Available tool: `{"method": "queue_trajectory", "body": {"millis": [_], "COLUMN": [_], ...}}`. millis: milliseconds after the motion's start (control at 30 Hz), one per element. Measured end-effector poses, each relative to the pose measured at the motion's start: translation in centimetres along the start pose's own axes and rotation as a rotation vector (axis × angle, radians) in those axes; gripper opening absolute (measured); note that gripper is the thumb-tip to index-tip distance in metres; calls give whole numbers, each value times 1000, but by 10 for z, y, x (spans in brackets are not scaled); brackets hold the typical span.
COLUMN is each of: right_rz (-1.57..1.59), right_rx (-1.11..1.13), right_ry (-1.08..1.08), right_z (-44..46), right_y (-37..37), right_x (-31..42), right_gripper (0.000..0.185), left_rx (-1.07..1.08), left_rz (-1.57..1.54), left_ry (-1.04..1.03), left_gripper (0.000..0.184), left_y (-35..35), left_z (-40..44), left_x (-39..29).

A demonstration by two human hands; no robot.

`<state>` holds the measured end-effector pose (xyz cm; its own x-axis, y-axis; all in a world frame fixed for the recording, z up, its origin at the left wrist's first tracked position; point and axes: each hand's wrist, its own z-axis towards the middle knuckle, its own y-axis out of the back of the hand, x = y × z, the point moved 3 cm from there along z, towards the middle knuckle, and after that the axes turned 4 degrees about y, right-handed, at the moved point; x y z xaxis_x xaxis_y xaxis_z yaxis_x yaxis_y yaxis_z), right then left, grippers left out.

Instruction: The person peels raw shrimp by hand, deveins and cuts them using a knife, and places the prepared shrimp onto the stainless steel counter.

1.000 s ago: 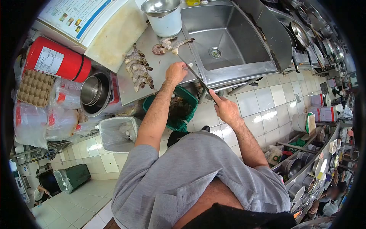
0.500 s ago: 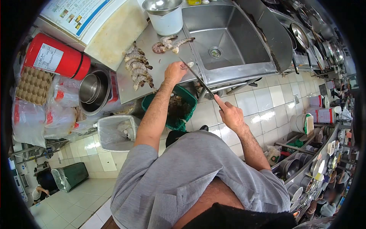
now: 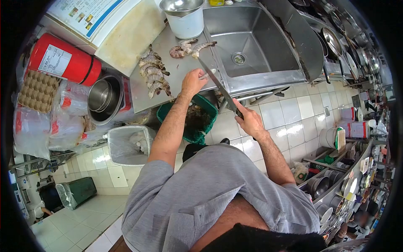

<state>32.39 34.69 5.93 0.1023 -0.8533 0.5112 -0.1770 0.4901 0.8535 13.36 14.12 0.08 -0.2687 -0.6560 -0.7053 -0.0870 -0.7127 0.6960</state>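
My right hand [image 3: 250, 121] is wrapped round the handle of a long kitchen knife [image 3: 219, 85], its blade slanting up and left past the counter's front edge. My left hand [image 3: 193, 82] is closed at that edge, fingertips pinched beside the blade. A small pale piece shows at these fingers, partly behind the knife, and I cannot make out its kind. On the steel counter [image 3: 181, 72], a row of unpeeled shrimp [image 3: 153, 72] lies left of my left hand. Several more shrimp [image 3: 183, 49] lie in a loose group beyond the knife tip.
A steel sink [image 3: 260, 52] adjoins the counter on the right. A white bucket [image 3: 185, 26] with a metal bowl on top stands behind the shrimp. Below the edge are a green bin [image 3: 212, 122] with scraps and a grey bin [image 3: 119, 156]. A cutting board [image 3: 126, 40] leans at left.
My right hand has moved slightly up and left and turned the knife, so more of the blade's flat shows. My left hand stays almost in place. The view has shifted a little.
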Motion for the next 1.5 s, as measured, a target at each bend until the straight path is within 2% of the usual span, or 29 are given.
{"method": "queue_trajectory", "body": {"millis": [67, 167, 433, 533, 600, 767, 833, 967, 1233, 1367, 1433, 1500], "right_rz": [50, -38, -262, -239, -208, -104, -11, -15, -211, -194, -166, -125], "right_rx": [11, -83, 16, 18, 18, -20, -106, -137, 49, 26, -41, -45], "right_ry": [-22, 68, 3, 4, 0, 15, 106, 118, 7, 11, 79, 84], "right_z": [-3, -9, -36, -33, -19, 0, -3, -9, -33, -17, -4, -1], "right_y": [-2, 0, 2, -2, -6, -6, -6, -4, 1, -10, -12, -10], "right_x": [-3, -2, -2, 0, 3, 5, 0, -2, -4, -3, 1, 2], "right_gripper": [73, 71, 69, 69, 69, 69, 70, 71, 70, 70, 69, 69], "left_rx": [17, 28, 66, 90, 17, -2, -21, -36, -20, -11, -19, -115], "left_rz": [11, 15, -21, 0, 20, 18, 4, 2, -15, 6, 38, 7], "left_ry": [21, 36, 87, 89, 11, -11, -17, 6, 52, 24, 17, -109], "left_gripper": [29, 27, 23, 23, 22, 27, 28, 29, 29, 29, 29, 22], "left_y": [-4, -6, -1, -4, -5, -2, -3, -4, -5, -7, -6, -4], "left_z": [-1, 1, 1, 0, 0, -4, -5, -8, -3, -3, -5, -9], "left_x": [6, 7, -4, -2, -1, -2, -1, 2, 4, 2, 3, 1]}}
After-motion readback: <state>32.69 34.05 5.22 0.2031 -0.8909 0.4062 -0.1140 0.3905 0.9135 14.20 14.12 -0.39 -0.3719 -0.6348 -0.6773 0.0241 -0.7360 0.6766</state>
